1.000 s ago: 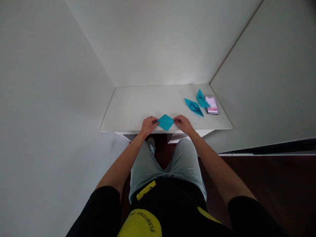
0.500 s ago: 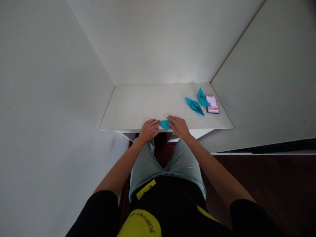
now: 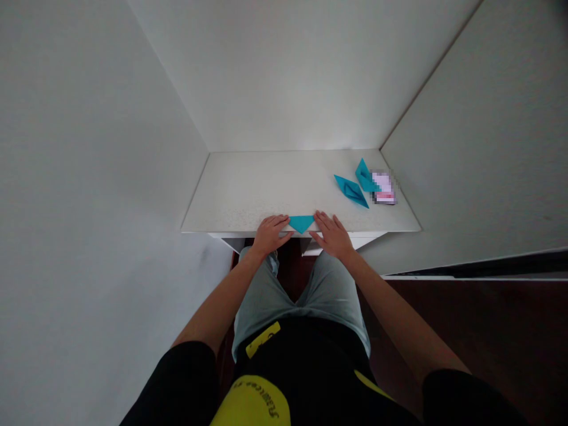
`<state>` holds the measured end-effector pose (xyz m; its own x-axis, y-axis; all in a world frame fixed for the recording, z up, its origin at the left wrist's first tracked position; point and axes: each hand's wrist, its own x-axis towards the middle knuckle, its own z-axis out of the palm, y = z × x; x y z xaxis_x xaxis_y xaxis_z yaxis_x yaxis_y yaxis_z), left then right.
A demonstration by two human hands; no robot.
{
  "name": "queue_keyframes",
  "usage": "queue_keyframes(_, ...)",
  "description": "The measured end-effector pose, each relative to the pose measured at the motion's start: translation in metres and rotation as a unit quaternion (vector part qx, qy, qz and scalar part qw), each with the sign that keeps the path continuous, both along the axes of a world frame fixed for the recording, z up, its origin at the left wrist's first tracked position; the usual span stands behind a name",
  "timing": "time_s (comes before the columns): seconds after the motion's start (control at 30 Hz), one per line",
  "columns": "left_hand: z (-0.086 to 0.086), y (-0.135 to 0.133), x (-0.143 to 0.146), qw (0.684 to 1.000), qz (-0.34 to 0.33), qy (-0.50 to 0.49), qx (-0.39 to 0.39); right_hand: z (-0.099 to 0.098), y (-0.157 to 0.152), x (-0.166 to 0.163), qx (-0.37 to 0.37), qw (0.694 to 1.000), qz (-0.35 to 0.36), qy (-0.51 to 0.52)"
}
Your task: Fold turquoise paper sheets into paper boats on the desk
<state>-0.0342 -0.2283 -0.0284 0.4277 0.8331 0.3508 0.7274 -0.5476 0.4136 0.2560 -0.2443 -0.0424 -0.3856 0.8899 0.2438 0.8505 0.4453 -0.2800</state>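
A folded piece of blue paper lies at the front edge of the white tabletop, its long straight side away from me and its point toward me. At its left corner rests my left hand, fingers stretched out and thumb apart, fingertips touching the paper. My right hand lies flat at the opposite corner with its fingers spread and its thumb pointing in toward the paper. Parts of both corners may be hidden under the fingertips.
Two blue paper boats stand at the right: one boat nearer me, the other boat beside a blurred pink-and-white item. White walls bound the tabletop at the back and on both sides.
My right hand has slid right along the paper to its corner and spread its fingers, showing more of the blue paper. My left hand stays at the left corner.
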Motion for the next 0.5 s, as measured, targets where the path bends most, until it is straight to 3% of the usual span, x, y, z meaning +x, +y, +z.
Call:
queue_keyframes(0.17,0.016,-0.004,0.028,0.997,0.058,0.047,0.017,-0.001,0.002,0.002,-0.007,1.0,-0.004,-0.005)
queue_keyframes(0.3,0.023,-0.003,0.042,0.999,-0.004,0.041,0.005,0.0,0.006,0.002,-0.025,1.0,0.005,0.012)
queue_keyframes(0.4,0.024,0.008,0.039,0.995,0.017,-0.082,-0.061,0.003,0.013,0.004,-0.049,0.99,0.0,0.13)
queue_keyframes(0.5,0.025,0.028,0.032,0.942,0.063,-0.287,-0.165,0.006,0.028,0.003,-0.077,0.935,-0.04,0.343)
